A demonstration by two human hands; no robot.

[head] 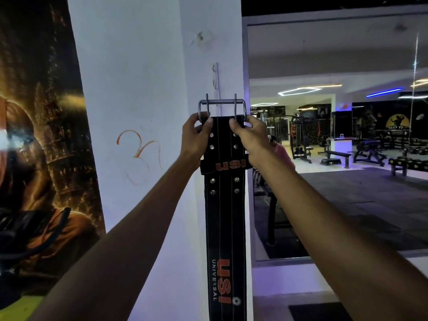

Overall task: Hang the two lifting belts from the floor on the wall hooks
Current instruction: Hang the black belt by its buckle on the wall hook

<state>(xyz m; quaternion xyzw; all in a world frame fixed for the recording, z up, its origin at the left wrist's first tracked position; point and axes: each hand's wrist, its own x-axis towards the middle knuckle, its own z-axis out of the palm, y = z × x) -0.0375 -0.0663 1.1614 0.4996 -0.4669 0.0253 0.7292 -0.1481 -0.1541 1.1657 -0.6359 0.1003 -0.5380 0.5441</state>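
I hold one black lifting belt (223, 205) up against the front face of a white pillar (139, 89), gripping it at its top end with both hands. My left hand (195, 135) is clenched on the left corner of the belt's top, thumb across the front. My right hand (249, 135) is clenched on the right corner the same way.

Orange letters on the keeper loop read "USI", upside down to me. Lower on the strap "USI" runs sideways in orange with "UNIVERSAL" in pale letters beside it, both reading down the strap.

The belt's long axis is vertical. Its steel buckle (221, 110) points up, two prongs standing above the roller bar, and the strap hangs straight down past the bottom of my view. Rows of rivets sit on either side of the loop.

A thin metal wall hook (215, 76) is fixed to the pillar just above the buckle, not touching it. A chipped spot marks the plaster higher up.

The belt hangs close to the pillar's right edge, where a large mirror (335, 135) begins and reflects benches and machines. To the left the pillar face is bare apart from an orange scrawl (139, 147), then a dark poster (41, 135) starts at its left edge. There is open wall above the hook.
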